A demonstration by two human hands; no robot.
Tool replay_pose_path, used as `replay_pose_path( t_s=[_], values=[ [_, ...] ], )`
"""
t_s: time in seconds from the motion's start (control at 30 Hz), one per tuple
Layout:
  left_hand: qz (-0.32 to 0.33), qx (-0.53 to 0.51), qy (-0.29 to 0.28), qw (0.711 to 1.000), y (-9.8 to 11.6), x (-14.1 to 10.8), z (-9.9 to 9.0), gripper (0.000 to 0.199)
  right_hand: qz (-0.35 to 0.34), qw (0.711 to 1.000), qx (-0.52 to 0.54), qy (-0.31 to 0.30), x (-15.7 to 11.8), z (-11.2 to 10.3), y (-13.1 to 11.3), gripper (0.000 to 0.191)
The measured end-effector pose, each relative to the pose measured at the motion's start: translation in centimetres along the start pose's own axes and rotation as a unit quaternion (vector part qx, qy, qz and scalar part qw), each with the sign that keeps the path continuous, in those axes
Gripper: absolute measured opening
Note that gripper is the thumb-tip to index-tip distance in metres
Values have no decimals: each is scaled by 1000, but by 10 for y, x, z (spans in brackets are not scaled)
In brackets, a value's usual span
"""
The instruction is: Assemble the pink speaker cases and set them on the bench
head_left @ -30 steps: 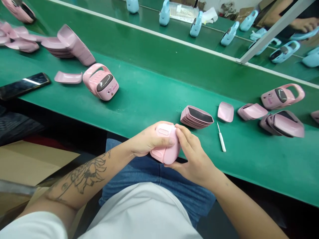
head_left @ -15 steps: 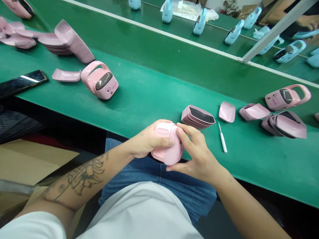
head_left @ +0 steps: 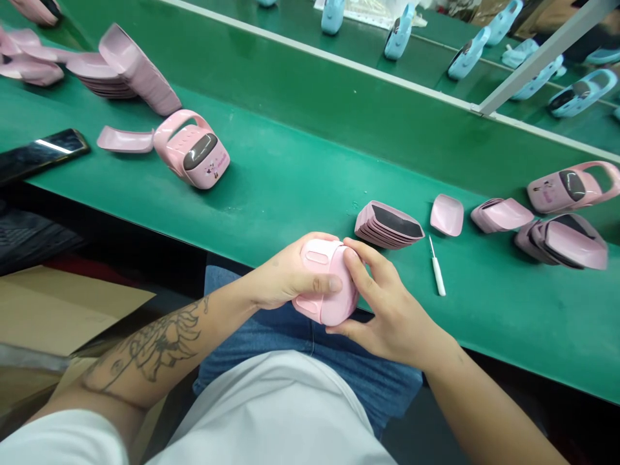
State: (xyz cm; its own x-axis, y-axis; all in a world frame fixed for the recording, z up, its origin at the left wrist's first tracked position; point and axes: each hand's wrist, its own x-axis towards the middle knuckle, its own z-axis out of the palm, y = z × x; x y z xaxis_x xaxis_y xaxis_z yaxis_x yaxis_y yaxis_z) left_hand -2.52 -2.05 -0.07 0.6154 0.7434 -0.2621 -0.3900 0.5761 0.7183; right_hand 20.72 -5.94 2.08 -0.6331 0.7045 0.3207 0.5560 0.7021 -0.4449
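Note:
Between my hands, over my lap at the table's front edge, is a rounded pink plastic housing [head_left: 339,298] with two raised oblong pads on its side. My left hand [head_left: 295,274] wraps its left part, thumb lying across the near face. My right hand [head_left: 382,297] grips the right end, fingertips on the upper edge and thumb beneath. The housing's underside is hidden. Just beyond my right hand lies a nested stack of pink shells with dark insides [head_left: 390,226]. A white-handled screwdriver [head_left: 437,271] rests to the right, below a single pink cover [head_left: 446,215].
On the green table [head_left: 290,187] stands a pink handled device [head_left: 194,150] left of centre, near a phone [head_left: 43,155] and stacked pink covers [head_left: 140,68]. Another pink device [head_left: 571,187] lies far right. A metal post [head_left: 537,64] rises before blue devices [head_left: 400,32].
My view has shifted slightly, so the table items appear displaced. Both hands keep their hold on the pink housing, with hardly any movement.

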Motion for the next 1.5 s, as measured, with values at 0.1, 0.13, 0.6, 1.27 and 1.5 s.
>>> replay_pose_path(
  t_s=[0.1,0.13,0.6,1.27,1.5],
  values=[
    [7,-11,-7,1000,-2,-1,3,73,5,1000,1,-1,-1,-1,-4,110],
    [11,-14,-15,1000,-2,0,4,68,6,1000,2,-3,-1,-1,-4,109],
    [6,-30,31,999,-9,8,8,69,44,999,6,-23,-3,5,3,117],
    [-3,-37,69,997,-7,18,24,74,31,995,94,19,-5,5,12,104],
    [-12,-39,85,996,-8,15,25,81,13,996,86,17,-4,7,13,108]
  ],
)
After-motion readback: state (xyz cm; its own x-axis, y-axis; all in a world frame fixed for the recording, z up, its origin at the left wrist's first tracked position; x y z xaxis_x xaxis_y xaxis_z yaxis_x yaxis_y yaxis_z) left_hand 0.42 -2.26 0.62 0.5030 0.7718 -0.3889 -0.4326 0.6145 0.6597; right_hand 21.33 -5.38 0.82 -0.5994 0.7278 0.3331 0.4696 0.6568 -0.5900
